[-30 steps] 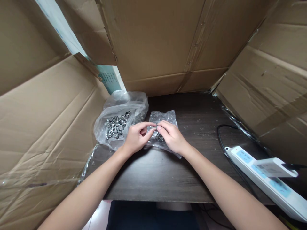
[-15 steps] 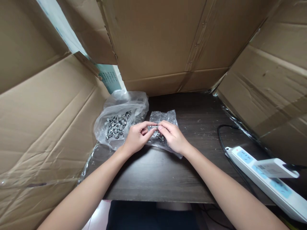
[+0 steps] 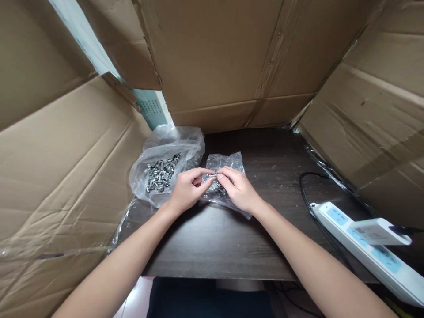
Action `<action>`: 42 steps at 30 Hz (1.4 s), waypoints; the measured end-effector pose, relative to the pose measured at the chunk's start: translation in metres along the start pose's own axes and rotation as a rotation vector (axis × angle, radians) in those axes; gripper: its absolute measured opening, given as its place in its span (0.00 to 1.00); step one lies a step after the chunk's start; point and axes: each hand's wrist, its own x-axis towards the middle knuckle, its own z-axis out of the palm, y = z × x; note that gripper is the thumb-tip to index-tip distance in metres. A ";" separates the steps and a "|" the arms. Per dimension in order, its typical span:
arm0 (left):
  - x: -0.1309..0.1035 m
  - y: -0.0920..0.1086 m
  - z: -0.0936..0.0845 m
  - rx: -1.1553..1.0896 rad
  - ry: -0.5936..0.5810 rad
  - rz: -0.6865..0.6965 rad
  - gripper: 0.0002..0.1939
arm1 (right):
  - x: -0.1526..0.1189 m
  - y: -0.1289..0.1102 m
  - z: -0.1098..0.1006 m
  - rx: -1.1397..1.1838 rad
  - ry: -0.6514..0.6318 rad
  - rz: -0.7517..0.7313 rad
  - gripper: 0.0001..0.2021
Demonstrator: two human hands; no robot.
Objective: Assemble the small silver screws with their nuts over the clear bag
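Note:
Between the fingertips of both hands is a small silvery bolt (image 3: pixel 213 176), mostly covered by the fingers. My left hand (image 3: pixel 189 189) pinches it from the left with thumb and forefinger. From the other side, my right hand (image 3: pixel 239 187) pinches its right end, the thumb lying along the front. Under the hands lies a small clear plastic bag (image 3: pixel 228 160) with several metal pieces (image 3: pixel 220 189) on it, partly hidden by the right hand. Left of my left hand, a larger translucent bag (image 3: pixel 139 176) stands open around a heap of metal bolts (image 3: pixel 162 173).
Cardboard walls (image 3: pixel 225 57) enclose the dark wooden table (image 3: pixel 212 247) at the back and both sides. A white power strip (image 3: pixel 361 247) with a plugged-in adapter (image 3: pixel 380 231) lies at the right, and a black cable (image 3: pixel 303 187) loops beside it.
Both hands stay almost in place, still pinching the bolt, with only slight finger movement. The whole view has shifted very slightly.

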 end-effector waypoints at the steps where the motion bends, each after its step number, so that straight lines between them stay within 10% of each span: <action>1: 0.000 0.000 0.000 0.002 -0.004 -0.002 0.07 | 0.000 0.000 0.000 0.005 -0.002 0.006 0.11; 42: 0.002 0.000 -0.003 -0.116 -0.038 -0.098 0.13 | 0.000 0.004 0.000 0.184 -0.055 0.149 0.15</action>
